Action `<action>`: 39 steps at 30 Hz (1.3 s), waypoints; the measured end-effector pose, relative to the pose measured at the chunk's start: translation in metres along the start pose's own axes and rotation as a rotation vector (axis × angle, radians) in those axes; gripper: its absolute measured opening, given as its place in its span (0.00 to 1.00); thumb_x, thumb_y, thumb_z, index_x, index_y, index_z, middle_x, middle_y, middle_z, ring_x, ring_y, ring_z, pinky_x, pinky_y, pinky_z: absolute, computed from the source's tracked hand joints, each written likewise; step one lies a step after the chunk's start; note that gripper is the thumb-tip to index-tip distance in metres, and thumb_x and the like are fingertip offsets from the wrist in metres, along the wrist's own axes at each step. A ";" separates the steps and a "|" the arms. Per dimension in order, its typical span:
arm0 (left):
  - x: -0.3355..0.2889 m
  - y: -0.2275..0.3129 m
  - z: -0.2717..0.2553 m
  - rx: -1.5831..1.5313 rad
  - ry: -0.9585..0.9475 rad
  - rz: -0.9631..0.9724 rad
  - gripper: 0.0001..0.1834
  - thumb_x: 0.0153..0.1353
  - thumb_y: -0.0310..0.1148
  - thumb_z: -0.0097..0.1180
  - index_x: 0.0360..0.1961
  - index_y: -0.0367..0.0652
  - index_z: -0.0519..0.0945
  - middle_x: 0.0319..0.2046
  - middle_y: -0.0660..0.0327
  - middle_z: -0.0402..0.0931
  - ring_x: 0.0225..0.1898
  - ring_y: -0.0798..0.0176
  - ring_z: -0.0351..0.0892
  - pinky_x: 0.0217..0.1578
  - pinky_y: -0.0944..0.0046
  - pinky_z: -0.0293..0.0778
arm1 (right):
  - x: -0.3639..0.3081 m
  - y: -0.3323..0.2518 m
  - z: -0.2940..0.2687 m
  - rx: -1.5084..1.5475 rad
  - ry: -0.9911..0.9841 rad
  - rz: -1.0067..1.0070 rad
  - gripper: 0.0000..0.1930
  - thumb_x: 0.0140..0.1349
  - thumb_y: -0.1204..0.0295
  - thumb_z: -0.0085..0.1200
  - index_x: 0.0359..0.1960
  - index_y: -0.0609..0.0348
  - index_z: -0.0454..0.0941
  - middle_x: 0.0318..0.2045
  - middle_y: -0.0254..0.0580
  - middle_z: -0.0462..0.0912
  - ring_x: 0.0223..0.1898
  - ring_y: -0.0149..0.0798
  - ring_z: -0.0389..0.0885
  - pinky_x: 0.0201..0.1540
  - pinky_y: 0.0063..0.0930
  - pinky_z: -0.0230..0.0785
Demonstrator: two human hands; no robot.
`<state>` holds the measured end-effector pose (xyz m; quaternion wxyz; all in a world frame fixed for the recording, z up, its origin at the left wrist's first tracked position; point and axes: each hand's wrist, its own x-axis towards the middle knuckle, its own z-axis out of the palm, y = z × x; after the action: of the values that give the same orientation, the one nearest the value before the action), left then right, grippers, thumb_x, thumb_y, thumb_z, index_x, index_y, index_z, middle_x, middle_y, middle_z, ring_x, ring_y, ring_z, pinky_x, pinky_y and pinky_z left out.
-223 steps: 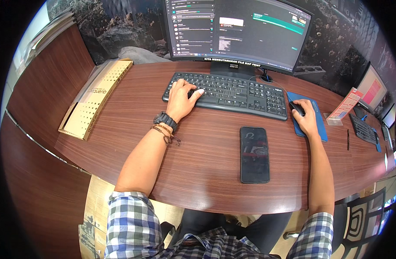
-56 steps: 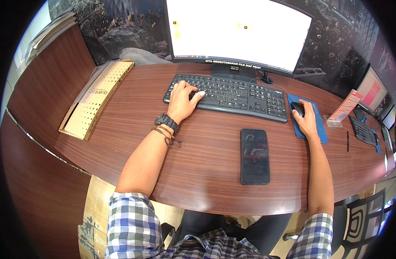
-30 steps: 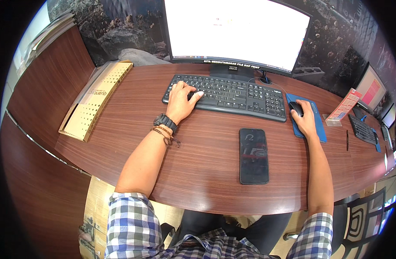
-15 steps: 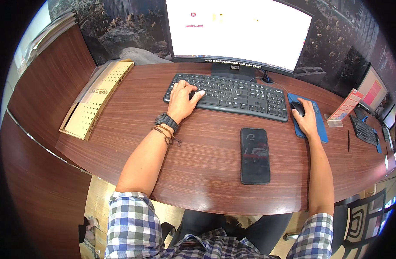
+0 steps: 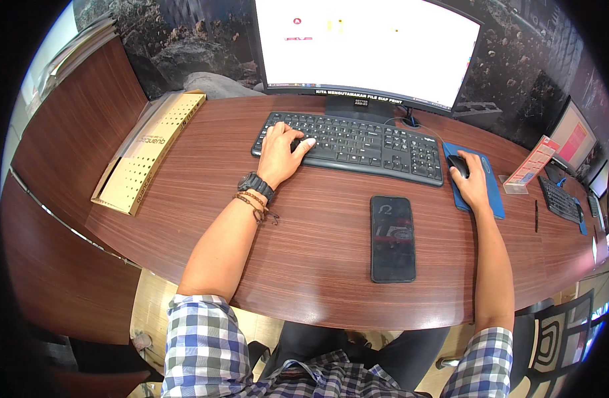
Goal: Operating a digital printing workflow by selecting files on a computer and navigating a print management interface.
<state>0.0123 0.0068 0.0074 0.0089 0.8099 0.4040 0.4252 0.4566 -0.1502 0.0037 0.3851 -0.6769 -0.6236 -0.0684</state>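
Note:
My left hand (image 5: 279, 156) rests on the left end of a black keyboard (image 5: 347, 147), its fingers over the keys and the thumb spread to the side. A black watch and beaded bracelets circle that wrist. At the right, my right hand (image 5: 473, 182) is curved over a black computer mouse (image 5: 457, 166), which sits on a blue mouse pad (image 5: 494, 201). Behind the keyboard stands a monitor (image 5: 367, 50) with a mostly white screen and a few small coloured marks. Between my forearms a black smartphone (image 5: 392, 240) lies on the desk with its screen dark.
The brown wooden desk (image 5: 304, 265) has a side panel at the left. Beside the panel lies a long cardboard box (image 5: 148, 156). To the right are a card stand (image 5: 531, 162), a pen (image 5: 536, 216), and a second keyboard (image 5: 560, 200) with its monitor (image 5: 575, 138).
Both hands keep their places on the keyboard and the mouse. At the lower left, beyond the desk's side panel, a dark shape now covers more of the floor.

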 end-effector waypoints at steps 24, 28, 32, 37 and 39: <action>0.000 0.000 0.000 0.012 -0.008 -0.001 0.18 0.62 0.44 0.67 0.40 0.37 0.87 0.37 0.56 0.74 0.44 0.52 0.73 0.48 0.55 0.69 | -0.001 -0.008 -0.004 0.043 -0.041 -0.044 0.18 0.57 0.73 0.60 0.50 0.61 0.81 0.50 0.48 0.78 0.56 0.49 0.77 0.61 0.37 0.67; 0.001 0.001 -0.003 0.002 -0.003 -0.008 0.18 0.61 0.44 0.67 0.39 0.37 0.86 0.36 0.55 0.74 0.43 0.51 0.73 0.48 0.55 0.69 | 0.002 -0.013 -0.002 0.098 -0.024 -0.036 0.18 0.58 0.71 0.61 0.50 0.61 0.81 0.50 0.49 0.78 0.56 0.52 0.77 0.60 0.39 0.68; 0.000 0.000 -0.001 -0.005 0.054 0.059 0.17 0.60 0.42 0.68 0.36 0.36 0.85 0.35 0.54 0.74 0.43 0.48 0.74 0.47 0.53 0.70 | 0.001 -0.003 -0.004 0.097 -0.027 -0.106 0.19 0.58 0.70 0.61 0.51 0.61 0.80 0.50 0.51 0.78 0.56 0.53 0.77 0.61 0.40 0.68; -0.004 0.001 -0.002 -0.004 0.035 0.043 0.18 0.61 0.44 0.67 0.37 0.36 0.86 0.37 0.53 0.74 0.44 0.48 0.73 0.48 0.52 0.70 | -0.003 -0.004 0.000 0.141 -0.045 -0.087 0.20 0.59 0.70 0.62 0.53 0.61 0.79 0.52 0.52 0.77 0.58 0.54 0.75 0.63 0.40 0.66; -0.005 0.002 -0.003 -0.007 0.019 0.029 0.19 0.62 0.44 0.66 0.39 0.34 0.86 0.38 0.53 0.74 0.44 0.49 0.72 0.49 0.52 0.70 | -0.003 -0.008 -0.003 0.131 -0.058 -0.065 0.20 0.59 0.69 0.62 0.53 0.61 0.79 0.53 0.52 0.76 0.58 0.54 0.75 0.63 0.40 0.66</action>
<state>0.0103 0.0011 0.0066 0.0017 0.8116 0.3907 0.4343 0.4499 -0.1550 0.0069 0.4079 -0.6314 -0.6592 -0.0204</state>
